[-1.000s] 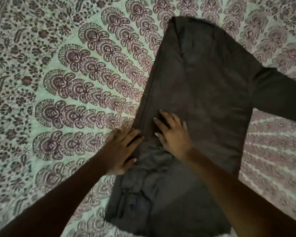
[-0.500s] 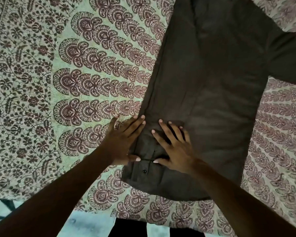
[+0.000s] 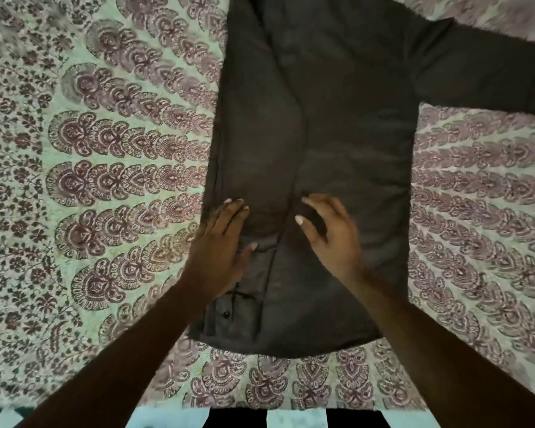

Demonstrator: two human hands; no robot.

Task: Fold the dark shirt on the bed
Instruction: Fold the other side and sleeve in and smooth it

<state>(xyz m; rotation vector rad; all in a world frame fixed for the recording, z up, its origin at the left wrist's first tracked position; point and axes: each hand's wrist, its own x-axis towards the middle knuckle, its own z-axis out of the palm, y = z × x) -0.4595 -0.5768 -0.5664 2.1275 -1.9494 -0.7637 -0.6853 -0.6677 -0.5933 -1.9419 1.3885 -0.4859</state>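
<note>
The dark shirt (image 3: pixel 346 143) lies flat on the bed, its left side folded inward with the sleeve laid down along the body and a buttoned cuff near the bottom hem. The other sleeve stretches out to the upper right. My left hand (image 3: pixel 221 245) rests flat with straight fingers on the folded left edge. My right hand (image 3: pixel 331 233) lies on the middle of the shirt, fingers slightly arched over the inner fold line, holding nothing.
The bed is covered by a pale green bedspread (image 3: pixel 105 180) printed with maroon paisley rows. Its near edge runs along the bottom, where a black and white striped surface (image 3: pixel 291 420) shows below.
The view has shifted so the shirt sits more upright and central. Both hands have spread apart a little along the folded part; the right hand's fingers have lifted and arched.
</note>
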